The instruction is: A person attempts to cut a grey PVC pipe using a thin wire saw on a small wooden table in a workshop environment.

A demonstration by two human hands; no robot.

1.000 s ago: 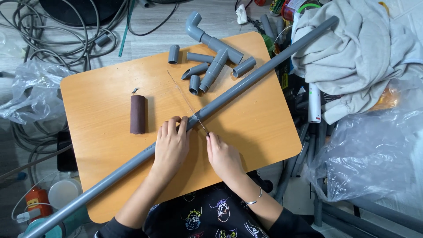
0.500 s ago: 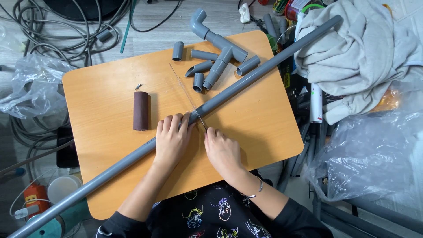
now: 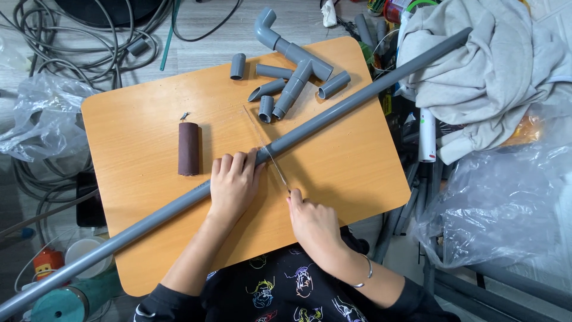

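Long grey pipe [image 3: 333, 122] lay diagonally across the orange table [image 3: 137, 137], frame centre. Left hand [image 3: 233, 182] pressed flat on it, fingers extended; right hand [image 3: 311, 219] closed around a thin saw blade [image 3: 265, 146] crossing the pipe. Brown cylinder [image 3: 189, 148] lay left; grey fittings [image 3: 292, 80] lay above.

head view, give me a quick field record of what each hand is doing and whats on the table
left hand: left hand pressed flat on the long grey pipe, pinning it to the table
right hand: right hand grips the near end of a thin saw blade lying across the pipe
surface: orange wooden table
pipe pose: diagonal, overhanging the table at both ends
other items: brown cylinder left of the hands; cut pipe pieces and fittings at the far edge
surroundings: grey cloth, cables, clear plastic sheet
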